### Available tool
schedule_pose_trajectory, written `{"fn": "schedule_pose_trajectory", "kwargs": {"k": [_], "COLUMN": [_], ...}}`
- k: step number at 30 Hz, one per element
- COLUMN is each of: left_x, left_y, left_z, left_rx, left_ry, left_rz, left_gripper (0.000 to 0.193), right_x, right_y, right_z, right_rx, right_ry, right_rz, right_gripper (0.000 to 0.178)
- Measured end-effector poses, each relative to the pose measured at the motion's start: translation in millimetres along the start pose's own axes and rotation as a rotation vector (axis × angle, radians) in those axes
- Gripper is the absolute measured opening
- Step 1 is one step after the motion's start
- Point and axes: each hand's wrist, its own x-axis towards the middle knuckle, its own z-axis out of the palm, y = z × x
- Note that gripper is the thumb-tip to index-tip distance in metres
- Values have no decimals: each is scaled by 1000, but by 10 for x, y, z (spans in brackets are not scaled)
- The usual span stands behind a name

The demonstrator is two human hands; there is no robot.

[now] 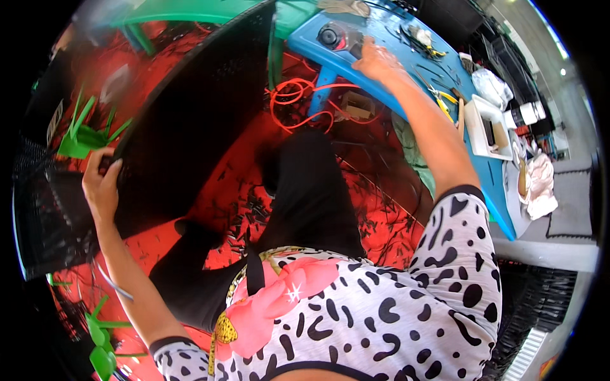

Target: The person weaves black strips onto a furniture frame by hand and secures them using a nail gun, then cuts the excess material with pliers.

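1. Black panel (190,120), large and flat: stands tilted, left of the blue table (305,39).
2. Left hand (101,184): fingers curled round the panel's outer edge, gripping it.
3. Right hand (381,63): over the table's near edge, fingers extended beside a round black-and-red item (332,36); cannot tell whether it grasps anything.
4. Yellow-handled pliers (443,105) and white tray (473,130): on the table, right of that hand.
5. Orange-red cable (293,100): looped below the table's left end.
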Motion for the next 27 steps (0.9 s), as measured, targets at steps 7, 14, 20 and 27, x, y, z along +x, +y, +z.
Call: {"fn": "schedule_pose_trajectory", "kwargs": {"k": [7, 14, 20, 27], "left_x": [-98, -258, -121, -185], "left_y": [155, -163, 188, 151], "left_z": [21, -324, 3, 20], "left_rx": [-142, 40, 201, 251], "left_ry": [10, 76, 141, 308], "left_rz": [-15, -81, -83, 168], "left_gripper": [16, 25, 31, 27], "right_x": [495, 565, 140, 314], "right_y": [493, 2373, 4081, 3555], "right_z": [215, 218, 827, 807], "right_rx": [77, -47, -66, -63], "right_ry": [34, 51, -58, -66], "right_rz": [63, 54, 29, -8], "right_gripper": [87, 109, 76, 56]}}
